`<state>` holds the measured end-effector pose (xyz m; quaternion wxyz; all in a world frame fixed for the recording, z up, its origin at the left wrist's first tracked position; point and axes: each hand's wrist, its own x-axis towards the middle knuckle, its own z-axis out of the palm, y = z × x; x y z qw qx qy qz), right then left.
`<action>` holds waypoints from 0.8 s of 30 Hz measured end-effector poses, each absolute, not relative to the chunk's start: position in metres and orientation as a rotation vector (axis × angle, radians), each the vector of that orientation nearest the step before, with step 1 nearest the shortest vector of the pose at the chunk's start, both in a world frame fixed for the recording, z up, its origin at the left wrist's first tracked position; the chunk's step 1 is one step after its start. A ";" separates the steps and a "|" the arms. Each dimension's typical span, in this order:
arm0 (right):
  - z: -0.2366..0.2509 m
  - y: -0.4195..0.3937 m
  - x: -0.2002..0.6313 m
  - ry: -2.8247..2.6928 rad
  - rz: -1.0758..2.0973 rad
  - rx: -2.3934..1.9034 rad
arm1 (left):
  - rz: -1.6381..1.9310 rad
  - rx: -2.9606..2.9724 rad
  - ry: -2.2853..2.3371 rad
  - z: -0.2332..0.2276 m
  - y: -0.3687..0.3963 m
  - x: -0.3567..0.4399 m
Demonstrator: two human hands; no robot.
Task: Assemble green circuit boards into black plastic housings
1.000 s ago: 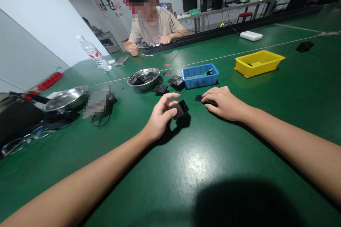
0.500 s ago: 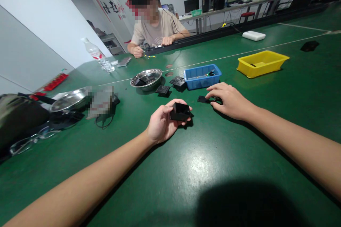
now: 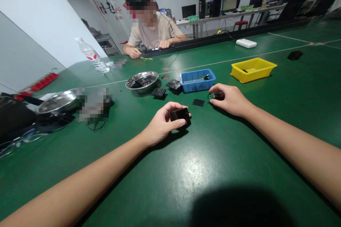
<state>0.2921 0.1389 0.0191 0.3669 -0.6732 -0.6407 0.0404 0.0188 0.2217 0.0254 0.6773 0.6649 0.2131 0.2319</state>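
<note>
My left hand (image 3: 166, 122) is closed around a small black plastic box (image 3: 179, 114), held just above the green table (image 3: 149, 184). Between the thumb and fingers of my right hand (image 3: 230, 100) is a small green circuit board (image 3: 211, 96), partly hidden by the fingers. A flat black plate (image 3: 198, 102) lies on the table between my two hands. Behind it stands a blue bin (image 3: 197, 84) with wires and small parts inside. Two black plastic pieces, a nearer one (image 3: 159, 93) and a farther one (image 3: 173, 85), sit left of the bin.
A metal bowl (image 3: 142, 85) with black parts stands behind my left hand. To the right are a yellow bin (image 3: 253, 74), a white box (image 3: 246, 43) and a dark flat object (image 3: 295, 55). A bottle (image 3: 93, 56) stands far left. Another person (image 3: 151, 35) works across the table.
My right hand has lifted the circuit board off the table beside the flat plate. My left hand has tilted the black box, so its open top no longer faces me.
</note>
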 end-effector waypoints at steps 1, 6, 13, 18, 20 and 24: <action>0.020 0.139 0.292 -1.623 0.113 -1.724 | 0.513 1.561 0.492 0.026 0.222 0.018; 0.020 0.138 0.295 -1.558 0.143 -1.728 | 0.534 2.033 0.569 0.030 0.227 0.012; 0.019 0.138 0.304 -1.565 0.168 -1.757 | 0.502 2.278 0.612 0.033 0.240 0.011; 0.017 0.138 0.307 -1.622 0.164 -1.774 | 0.519 2.427 0.586 0.033 0.239 0.011; 0.018 0.138 0.307 -1.665 0.113 -1.762 | 0.568 2.440 0.539 0.033 0.237 0.012; 0.024 0.137 0.298 -1.730 -0.112 -1.651 | 0.729 2.494 0.450 0.034 0.234 0.013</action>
